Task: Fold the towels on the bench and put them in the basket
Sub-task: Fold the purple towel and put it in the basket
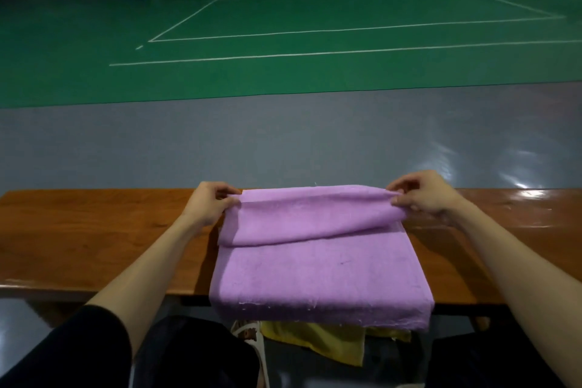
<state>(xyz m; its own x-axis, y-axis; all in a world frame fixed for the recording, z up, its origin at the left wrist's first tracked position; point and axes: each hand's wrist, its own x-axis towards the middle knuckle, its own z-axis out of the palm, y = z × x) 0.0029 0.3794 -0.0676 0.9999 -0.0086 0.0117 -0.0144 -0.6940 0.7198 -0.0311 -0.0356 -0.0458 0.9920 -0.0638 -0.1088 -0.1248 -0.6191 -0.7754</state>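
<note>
On the bench, the soft, light purple towel bends easily; left hand and right hand pinch its far corners, a good hold

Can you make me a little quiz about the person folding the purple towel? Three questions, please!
1. True or false: the left hand and the right hand both pinch the purple towel.
2. What does the towel lie on? A: the wooden bench. B: the green floor. C: a chair.
3. Fill in: the cloth below the bench's near edge is ___.
Key: 1 true; 2 A; 3 yellow.
</note>
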